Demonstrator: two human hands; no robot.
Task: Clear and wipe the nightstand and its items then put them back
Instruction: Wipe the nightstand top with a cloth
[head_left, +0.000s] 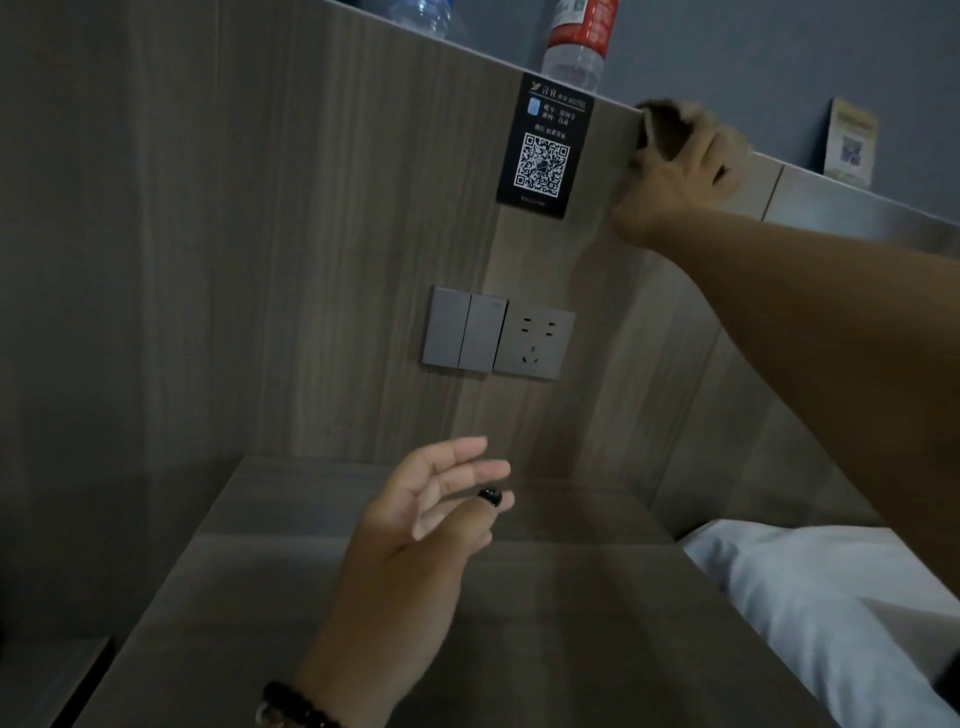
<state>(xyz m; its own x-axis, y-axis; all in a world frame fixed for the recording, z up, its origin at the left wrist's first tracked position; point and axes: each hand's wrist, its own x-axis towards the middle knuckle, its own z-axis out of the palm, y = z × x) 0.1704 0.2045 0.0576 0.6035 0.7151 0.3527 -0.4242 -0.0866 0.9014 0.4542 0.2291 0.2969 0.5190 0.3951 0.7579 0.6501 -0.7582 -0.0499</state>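
Note:
The wooden nightstand top (545, 597) lies bare in front of me. My left hand (415, 525) hovers over it, fingers straight and relaxed, holding nothing; a ring with a black bead sits on one finger. My right hand (680, 171) is raised to the edge of the ledge above the wooden wall panel and grips a blurred brownish cloth (670, 127) against that edge. On the ledge stand a clear water bottle (421, 18), a red-labelled water bottle (576, 47) and a small QR card (852, 140).
A black QR sticker (545, 145) is stuck high on the panel, with a light switch and socket (498, 338) below it. A white pillow (831, 613) lies right of the nightstand. The floor drops away in shadow at the left.

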